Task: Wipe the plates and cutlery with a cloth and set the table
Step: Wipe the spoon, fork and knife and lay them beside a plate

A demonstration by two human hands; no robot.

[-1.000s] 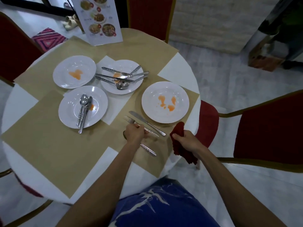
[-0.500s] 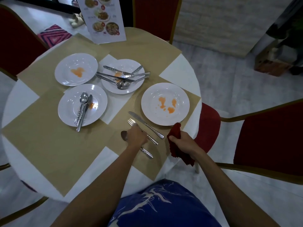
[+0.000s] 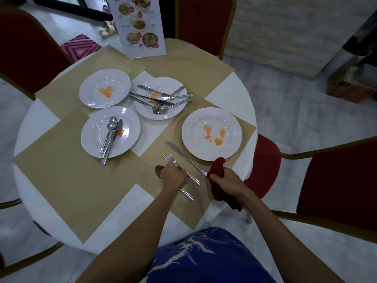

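Table (image 3: 38,123): round, white cover plus tan mats, fills centre frame.
Stained plate (image 3: 193,121): right of centre; we count three more upper left.
Right hand (image 3: 227,183): fist gripping red cloth (image 3: 218,167), just below plate.
Left hand (image 3: 174,177): curled over spoon (image 3: 158,171), against fork (image 3: 169,157) handle; whether it grips, we can't tell.
Knife (image 3: 179,151): between fork and plate.

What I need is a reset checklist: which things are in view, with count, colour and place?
round white ceramic plates: four, orange-smeared, on table
loose steel cutlery: several pieces, silver, on two plates
steel knife, steel fork, steel spoon: one each, silver, beside near-right plate
tan placemats: about four, on round white table
picture menu card: one, white, far edge
red padded chairs: several, around table
red cloth: one, near-right table edge
left hand: grips steel fork
right hand: grips red cloth
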